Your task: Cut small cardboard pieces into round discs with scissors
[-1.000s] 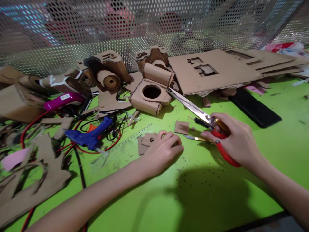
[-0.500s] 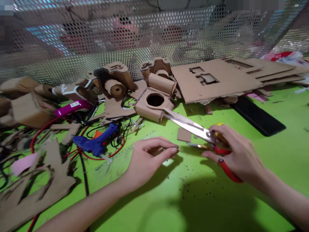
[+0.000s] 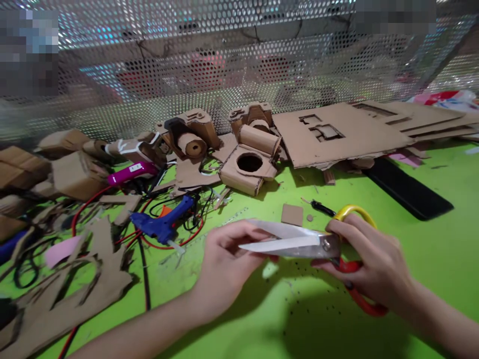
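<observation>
My right hand (image 3: 374, 264) grips scissors (image 3: 292, 242) with one red and one yellow handle loop. The silver blades are slightly apart and point left, level above the green table (image 3: 430, 249). My left hand (image 3: 224, 264) is raised just left of the blades. Its thumb and fingers are pinched together at the blade tips, seemingly on a small cardboard piece that the blades and fingers mostly hide. Behind the scissors, a small cardboard square (image 3: 292, 214) and a thin black tool (image 3: 322, 208) lie on the table.
A blue glue gun (image 3: 164, 224) with red and black cords lies to the left, a magenta one (image 3: 130, 172) behind it. Cardboard models, including a box with a round hole (image 3: 249, 169), stand before a perforated metal screen (image 3: 224, 65). Large cut sheets (image 3: 337, 132), a black slab (image 3: 407, 189) and cardboard scraps (image 3: 63, 289) surround them.
My left hand picked a small cardboard piece off the table and lifted it. My right hand raised the scissors and swung the blades left, to the left hand's fingertips.
</observation>
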{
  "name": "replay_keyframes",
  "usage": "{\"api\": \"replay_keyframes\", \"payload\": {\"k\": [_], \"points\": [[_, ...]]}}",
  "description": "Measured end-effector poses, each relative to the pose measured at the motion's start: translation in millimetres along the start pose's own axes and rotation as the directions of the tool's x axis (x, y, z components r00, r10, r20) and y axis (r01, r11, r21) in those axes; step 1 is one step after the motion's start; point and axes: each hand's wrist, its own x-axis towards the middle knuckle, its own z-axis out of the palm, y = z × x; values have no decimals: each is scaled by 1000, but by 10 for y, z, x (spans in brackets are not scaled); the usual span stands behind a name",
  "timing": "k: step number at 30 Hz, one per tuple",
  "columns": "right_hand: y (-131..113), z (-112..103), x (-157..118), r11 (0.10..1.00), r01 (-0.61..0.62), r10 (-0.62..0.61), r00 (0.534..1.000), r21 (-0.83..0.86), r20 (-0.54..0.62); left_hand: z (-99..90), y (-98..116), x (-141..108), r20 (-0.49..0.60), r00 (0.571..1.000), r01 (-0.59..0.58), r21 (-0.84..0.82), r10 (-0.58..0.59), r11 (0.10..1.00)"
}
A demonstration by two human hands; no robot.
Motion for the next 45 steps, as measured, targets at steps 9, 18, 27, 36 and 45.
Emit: {"api": "replay_keyframes", "payload": {"k": [9,18,27,36,45], "points": [[4,-13,34,994,70,-73,996,-88,-43,-13,-148,-19,34,994,108,-141,-104,984],[-3,-23,87,972,118,-136,988,-204,-78,7,-130,-15,-4,993,117,-224,-121,968],[12,-34,80,964,153,-172,982,-218,-74,30,-66,5,8,1000,-16,-85,17,996],[18,-56,119,969,-223,224,974,106,3,-73,-163,-2,61,814,-568,297,578,768],[9,0,126,940,-322,314,946,111,82,-44,-139,30,-31,911,-395,229,412,890]]}}
